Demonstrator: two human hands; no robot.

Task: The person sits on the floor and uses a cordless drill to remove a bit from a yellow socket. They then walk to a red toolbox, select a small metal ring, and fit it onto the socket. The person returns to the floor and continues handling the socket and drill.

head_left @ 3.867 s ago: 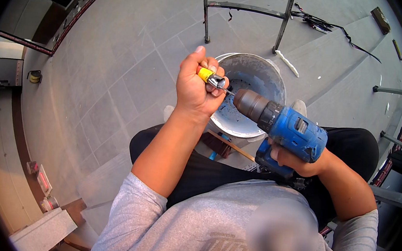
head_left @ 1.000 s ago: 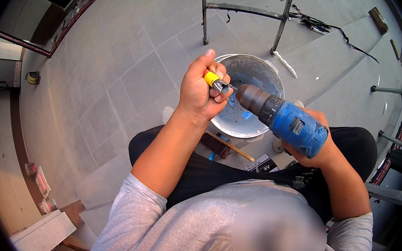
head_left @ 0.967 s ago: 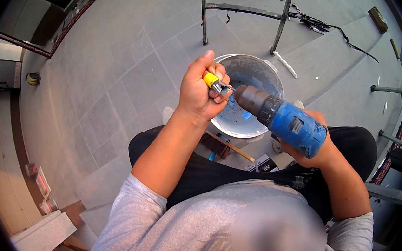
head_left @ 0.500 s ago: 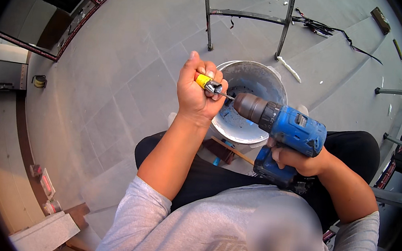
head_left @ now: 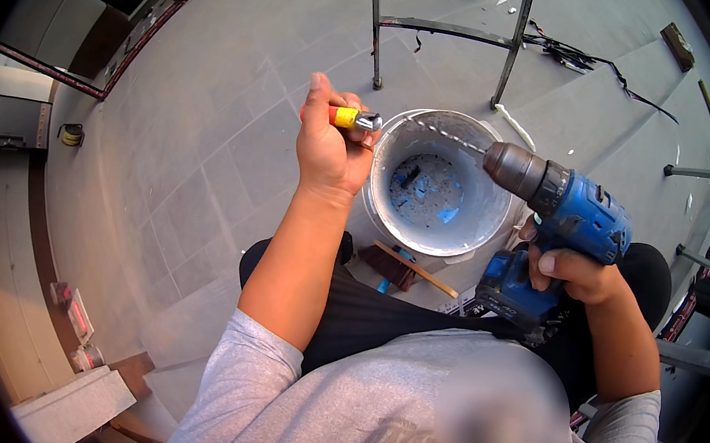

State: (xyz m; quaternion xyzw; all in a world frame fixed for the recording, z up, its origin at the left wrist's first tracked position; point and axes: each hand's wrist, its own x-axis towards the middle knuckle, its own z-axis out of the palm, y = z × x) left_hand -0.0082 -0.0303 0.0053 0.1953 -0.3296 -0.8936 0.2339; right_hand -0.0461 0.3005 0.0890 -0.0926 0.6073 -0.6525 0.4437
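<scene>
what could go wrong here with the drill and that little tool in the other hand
The right hand holds the drill with its bare bit aimed toward the left hand; a trigger slip might cut it. The left hand pinches the small yellow tool beside the bucket; it could drop in.

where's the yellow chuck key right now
In the head view the chuck key is gripped in the raised left hand, just left of the white bucket.

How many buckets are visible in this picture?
1. The white bucket stands on the grey tiled floor, between the left hand and the blue drill. Others may be hidden.
</scene>
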